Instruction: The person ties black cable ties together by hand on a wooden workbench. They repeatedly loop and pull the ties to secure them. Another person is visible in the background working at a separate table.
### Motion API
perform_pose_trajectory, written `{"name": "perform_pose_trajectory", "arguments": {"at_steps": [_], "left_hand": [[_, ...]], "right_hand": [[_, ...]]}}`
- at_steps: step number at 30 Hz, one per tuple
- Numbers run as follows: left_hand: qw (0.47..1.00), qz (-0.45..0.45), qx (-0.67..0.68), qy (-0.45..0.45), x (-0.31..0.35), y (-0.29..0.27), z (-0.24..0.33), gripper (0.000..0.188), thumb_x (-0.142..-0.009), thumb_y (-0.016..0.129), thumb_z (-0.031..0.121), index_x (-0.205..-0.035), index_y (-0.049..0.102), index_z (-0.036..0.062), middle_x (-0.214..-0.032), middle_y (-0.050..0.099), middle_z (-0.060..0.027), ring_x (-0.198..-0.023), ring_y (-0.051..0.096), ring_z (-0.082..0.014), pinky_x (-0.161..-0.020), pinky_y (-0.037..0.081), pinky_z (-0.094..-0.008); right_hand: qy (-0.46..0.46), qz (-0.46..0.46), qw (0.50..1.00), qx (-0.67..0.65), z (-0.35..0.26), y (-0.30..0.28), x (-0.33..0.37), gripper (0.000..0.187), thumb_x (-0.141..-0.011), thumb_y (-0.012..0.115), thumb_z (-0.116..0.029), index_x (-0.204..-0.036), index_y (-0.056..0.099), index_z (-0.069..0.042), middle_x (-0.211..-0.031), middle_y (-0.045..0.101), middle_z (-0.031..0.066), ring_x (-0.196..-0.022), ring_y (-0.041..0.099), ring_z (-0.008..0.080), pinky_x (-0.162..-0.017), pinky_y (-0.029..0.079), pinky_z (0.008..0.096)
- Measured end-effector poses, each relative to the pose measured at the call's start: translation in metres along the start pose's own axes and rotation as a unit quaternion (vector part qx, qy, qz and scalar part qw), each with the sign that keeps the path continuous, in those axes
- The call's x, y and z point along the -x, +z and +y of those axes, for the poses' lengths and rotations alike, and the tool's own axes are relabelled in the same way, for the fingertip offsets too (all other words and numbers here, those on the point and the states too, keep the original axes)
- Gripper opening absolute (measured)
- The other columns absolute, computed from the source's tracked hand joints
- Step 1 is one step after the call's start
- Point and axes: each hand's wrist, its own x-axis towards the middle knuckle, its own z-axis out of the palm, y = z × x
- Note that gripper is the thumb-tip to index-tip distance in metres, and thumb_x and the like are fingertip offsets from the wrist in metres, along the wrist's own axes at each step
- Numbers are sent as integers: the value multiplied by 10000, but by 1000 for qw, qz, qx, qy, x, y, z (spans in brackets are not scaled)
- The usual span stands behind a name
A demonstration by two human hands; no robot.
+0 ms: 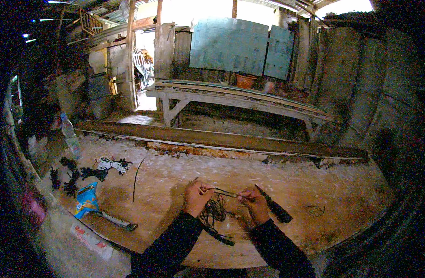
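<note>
A thin dark strand (225,192) runs nearly level between my two hands, above the wooden tabletop. My left hand (197,197) pinches its left end, and my right hand (254,206) grips the other end with closed fingers. Beneath them lies a loose tangle of dark cord (214,209), partly covered by my left hand. A dark, slightly curved strip (219,236) rests on the table just nearer to me. Right beside my right hand is a tool with a thick black handle (279,211); its far end is narrow, and its kind is unclear.
On the left of the table (166,176) are black bundles (71,178), a white-and-black cord bundle (111,165), a blue packet (87,200), a dark stick-like piece (117,221) and a clear bottle (70,135). A raised beam (221,139) edges the far side. Behind stands a bench (240,99).
</note>
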Motion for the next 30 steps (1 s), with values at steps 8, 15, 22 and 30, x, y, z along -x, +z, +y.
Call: {"name": "perform_pose_trajectory", "arguments": {"at_steps": [8,15,22,30], "left_hand": [[999,18,-27,-30,-3,-5,-7,68,-638,598,6,-692,590,45,-705,589,-30,-646,533,-112,-572,413,-241],[989,-125,56,-58,2,-2,-1,55,-665,603,7,-718,594,23,-719,582,-31,-663,543,-113,-598,425,-246],[926,-370,75,6,17,8,20,158,-708,649,144,-780,564,31,-739,536,-14,-723,500,-106,-681,405,-245],[917,-372,104,-97,23,14,24,211,-724,646,206,-750,520,40,-686,489,4,-669,464,-78,-610,405,-240]], "right_hand": [[60,-235,967,-73,-49,23,20,110,-728,617,-106,-812,624,-37,-1055,502,112,-939,502,210,-833,380,322],[72,-172,977,-107,-35,12,15,63,-692,626,-48,-715,569,-36,-783,579,49,-784,537,164,-753,410,282],[-14,85,985,147,-8,-2,-1,112,-660,576,9,-663,475,-40,-648,506,45,-649,488,142,-629,405,254],[-121,157,951,237,-3,-5,-7,98,-652,555,25,-715,513,-37,-715,484,70,-717,493,192,-655,402,286]]}}
